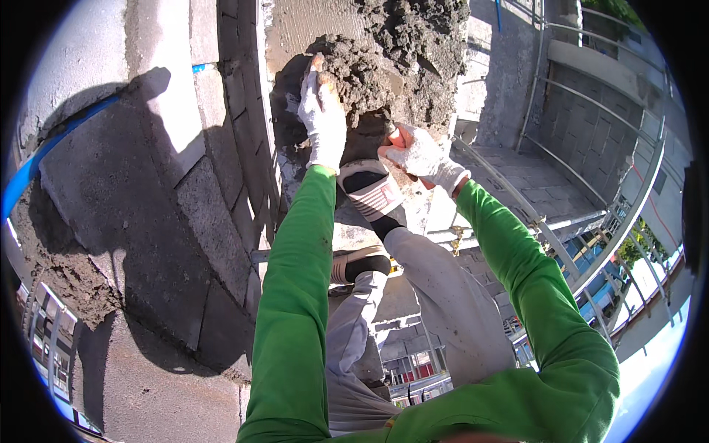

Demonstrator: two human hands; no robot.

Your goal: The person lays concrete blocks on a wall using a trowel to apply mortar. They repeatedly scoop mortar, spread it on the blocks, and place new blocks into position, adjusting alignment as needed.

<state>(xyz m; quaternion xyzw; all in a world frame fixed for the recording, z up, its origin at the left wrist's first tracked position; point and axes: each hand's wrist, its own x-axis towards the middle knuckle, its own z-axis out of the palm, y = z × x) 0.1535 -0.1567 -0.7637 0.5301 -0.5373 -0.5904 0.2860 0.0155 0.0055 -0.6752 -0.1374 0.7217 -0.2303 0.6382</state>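
Bright outdoor spot, block wall [148,214] on the left, metal poles [517,188] over on the right. One heap of wet mortar [362,77] sits just ahead of the hands, dark grey, crumbly, super lumpy. Right hand [422,155], gloved, is wrapped around one tool handle [391,134] at the heap's near edge. Left hand [325,122], gloved too, is at its left side; can't make out whether that one's gripping anything. Closer in: two striped shoes [375,198], two green sleeves [292,295].
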